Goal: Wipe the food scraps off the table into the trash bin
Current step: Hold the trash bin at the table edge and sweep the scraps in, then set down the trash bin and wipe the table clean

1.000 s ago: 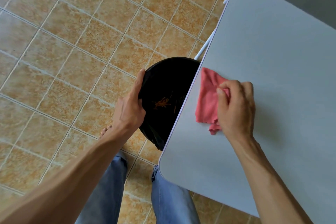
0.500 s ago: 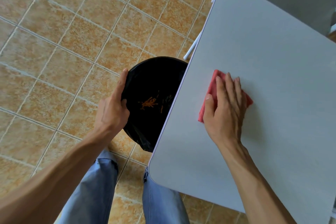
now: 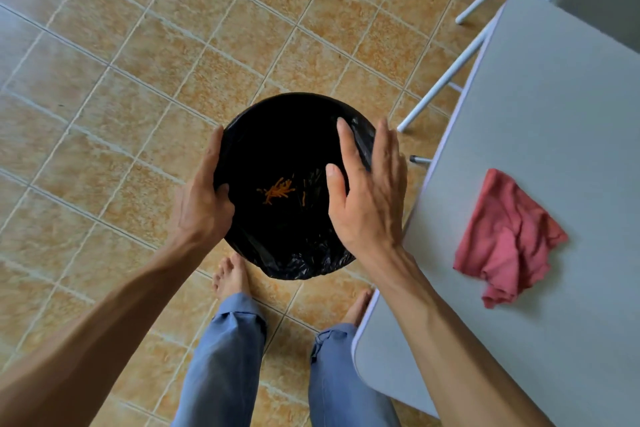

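Two hands at one trash bin [image 3: 277, 253]

Left hand [image 3: 204, 204] grips its rim; right hand [image 3: 367, 198] lies open. One red cloth [image 3: 509, 239] rests on the table [image 3: 554, 114].

Floor [image 3: 145, 55]: square tan-orange ceramic tiles, mottled, pale grout lines running diagonally across the view. Soft daylight, brightest at upper left, glossy sheen on the tiles there. Grey bench [image 3: 554, 135] at right, rounded corner, pale edge. White metal tube legs [image 3: 446, 80] slant beneath its far end.
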Demonstrator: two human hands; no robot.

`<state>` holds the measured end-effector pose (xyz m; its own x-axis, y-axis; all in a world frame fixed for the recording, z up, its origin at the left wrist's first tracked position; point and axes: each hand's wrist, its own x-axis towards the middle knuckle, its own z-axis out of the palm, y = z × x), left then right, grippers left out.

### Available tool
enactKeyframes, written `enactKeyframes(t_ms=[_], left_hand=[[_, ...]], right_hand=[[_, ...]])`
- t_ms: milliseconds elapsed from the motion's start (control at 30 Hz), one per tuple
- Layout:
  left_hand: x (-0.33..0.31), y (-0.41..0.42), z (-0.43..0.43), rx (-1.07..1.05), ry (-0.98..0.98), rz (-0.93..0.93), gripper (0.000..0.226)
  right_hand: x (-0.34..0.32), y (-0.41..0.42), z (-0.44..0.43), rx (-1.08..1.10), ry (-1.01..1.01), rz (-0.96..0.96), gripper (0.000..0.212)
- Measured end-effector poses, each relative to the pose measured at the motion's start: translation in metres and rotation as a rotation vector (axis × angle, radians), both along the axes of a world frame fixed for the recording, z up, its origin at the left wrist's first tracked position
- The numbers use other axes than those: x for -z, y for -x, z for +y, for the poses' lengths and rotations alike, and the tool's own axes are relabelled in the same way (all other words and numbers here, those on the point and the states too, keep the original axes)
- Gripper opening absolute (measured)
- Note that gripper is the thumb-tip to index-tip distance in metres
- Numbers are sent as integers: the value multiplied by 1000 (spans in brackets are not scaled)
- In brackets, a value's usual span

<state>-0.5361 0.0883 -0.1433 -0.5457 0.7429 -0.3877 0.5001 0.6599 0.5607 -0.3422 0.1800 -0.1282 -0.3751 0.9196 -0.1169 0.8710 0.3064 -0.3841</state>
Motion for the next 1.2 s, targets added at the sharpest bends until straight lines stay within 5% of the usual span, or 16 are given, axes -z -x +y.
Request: enactKeyframes(t_ms=[233, 433, 867, 1200], left_hand=[[14, 53, -8, -82, 10, -28, 84], [51, 72, -1, -26, 81, -28, 86], [164, 69, 44, 136, 100, -133, 90], [187, 62, 44, 191, 123, -74, 90]], right_hand=[[29, 32, 8, 78, 254, -12, 68], [68, 44, 10, 182, 397, -48, 106], [169, 34, 30, 371, 354, -11, 106], [189, 30, 26, 366, 423, 16, 105]])
